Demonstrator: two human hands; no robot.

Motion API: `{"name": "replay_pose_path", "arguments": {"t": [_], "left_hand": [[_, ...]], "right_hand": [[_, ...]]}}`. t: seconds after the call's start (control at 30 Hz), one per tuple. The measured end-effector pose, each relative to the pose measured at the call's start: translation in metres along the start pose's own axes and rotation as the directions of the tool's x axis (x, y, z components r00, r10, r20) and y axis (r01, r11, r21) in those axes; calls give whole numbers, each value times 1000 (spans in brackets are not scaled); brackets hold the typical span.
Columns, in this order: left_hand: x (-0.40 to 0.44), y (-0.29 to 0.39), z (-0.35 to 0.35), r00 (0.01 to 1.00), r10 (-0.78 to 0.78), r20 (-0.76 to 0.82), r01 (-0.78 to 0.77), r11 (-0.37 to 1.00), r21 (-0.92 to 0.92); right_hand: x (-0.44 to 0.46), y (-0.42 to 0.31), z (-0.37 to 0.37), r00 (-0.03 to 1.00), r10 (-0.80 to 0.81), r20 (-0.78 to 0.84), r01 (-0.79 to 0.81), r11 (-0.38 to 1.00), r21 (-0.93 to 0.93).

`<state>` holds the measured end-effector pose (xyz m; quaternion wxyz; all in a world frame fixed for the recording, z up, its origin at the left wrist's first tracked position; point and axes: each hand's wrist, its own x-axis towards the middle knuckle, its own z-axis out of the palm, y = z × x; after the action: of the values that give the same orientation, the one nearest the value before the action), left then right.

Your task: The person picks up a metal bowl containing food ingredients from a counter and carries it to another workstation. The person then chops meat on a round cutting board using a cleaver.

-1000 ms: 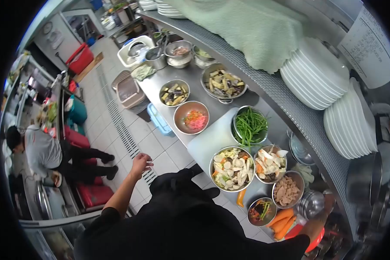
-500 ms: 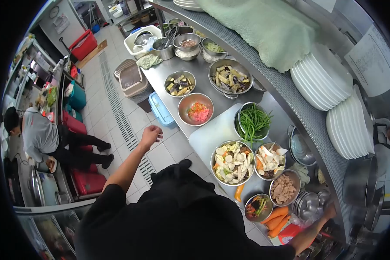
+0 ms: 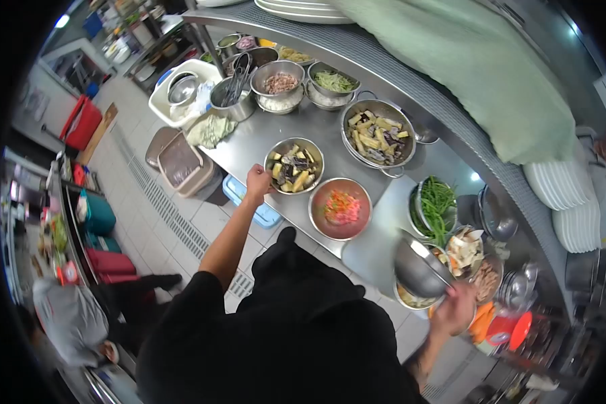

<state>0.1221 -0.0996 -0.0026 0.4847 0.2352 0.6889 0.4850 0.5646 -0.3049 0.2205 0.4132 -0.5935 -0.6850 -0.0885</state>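
Observation:
My left hand is closed on the near left rim of a steel bowl, which holds cut eggplant. In my right hand is another metal bowl, tilted, a little blurred, and held by its edge. It hangs over the cutting board's right end and partly hides a bowl of mixed vegetables beneath it. Between my hands stands a bowl of chopped red, orange and pink pieces. A larger colander of eggplant sits farther back.
Green stalks, sliced vegetables and meat strips fill bowls at the right. A shelf with stacked plates overhangs the counter. A white tub stands at its far end. A co-worker bends at the left counter.
My left hand has moved forward from above the floor to the eggplant bowl. My right hand has come back from the right end of the counter with a metal bowl. The view has shifted.

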Motion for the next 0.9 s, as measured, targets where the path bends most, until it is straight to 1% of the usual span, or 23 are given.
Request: {"name": "replay_pose_path", "arguments": {"t": [0.03,0.1,0.17,0.23,0.27,0.3,0.33,0.37,0.4,0.43,0.47,0.5,0.53,0.57,0.63,0.67,0.7,0.73,0.77,0.8,0.83,0.87,0.9], "left_hand": [[9,5,-7,998,5,56,-9,998,66],[23,18,-27,994,-38,105,32,997,65],[34,27,-57,994,-29,108,26,999,33],[50,36,-89,994,-3,108,4,1000,-3],[61,34,-106,996,-14,83,14,1000,-8],[71,35,-120,998,-22,58,23,1000,-15],[76,38,-133,995,-31,91,38,996,-78],[78,39,-142,995,-33,96,40,996,-76],[80,39,-149,995,-17,99,30,991,-130],[81,39,-156,994,-1,105,20,983,-183],[83,35,-162,992,12,127,17,974,-227],[85,31,-167,988,11,154,24,975,-222],[77,36,-167,991,-23,134,56,967,-247],[67,34,-167,991,-67,117,96,959,-266],[53,24,-172,997,-63,48,70,981,-183],[44,14,-171,996,-64,62,75,980,-183],[34,3,-171,998,66,18,-65,996,-54],[26,-4,-170,979,205,-12,-203,976,84],[9,-1,-159,960,279,13,-279,954,113],[1,-7,-146,941,333,55,-337,934,120],[-7,-7,-131,940,324,111,-337,931,137],[-10,-11,-118,919,342,194,-373,916,151],[-18,-3,-101,884,398,243,-449,869,209]], "right_hand": [[5,-22,37,999,-2,54,0,999,45],[30,-63,111,993,-90,78,72,976,208],[53,-95,174,984,-159,79,139,967,215],[69,-112,234,977,-210,25,197,949,247],[73,-119,258,978,-208,21,197,950,242],[77,-125,280,965,-250,80,222,941,256],[76,-128,301,947,-288,141,243,931,272],[69,-127,321,948,-284,142,240,933,268],[60,-124,341,895,-344,284,284,930,232],[52,-123,353,821,-386,421,331,922,200],[46,-127,360,825,-373,424,324,928,185],[38,-129,365,760,-362,539,335,930,152],[35,-124,361,686,-329,649,344,933,109],[38,-119,344,695,-288,659,324,943,70],[59,-117,314,817,-192,543,119,979,167],[73,-91,305,837,-84,541,42,995,91],[100,-65,284,880,-238,410,171,966,194],[110,-33,283,954,21,300,-58,992,113],[133,-11,278,879,341,335,-321,940,-114],[133,43,295,955,242,170,-193,946,-261],[150,57,292,793,549,264,-410,801,-435],[158,80,297,677,656,334,-503,744,-440],[156,93,302,541,738,403,-584,675,-451]]}}
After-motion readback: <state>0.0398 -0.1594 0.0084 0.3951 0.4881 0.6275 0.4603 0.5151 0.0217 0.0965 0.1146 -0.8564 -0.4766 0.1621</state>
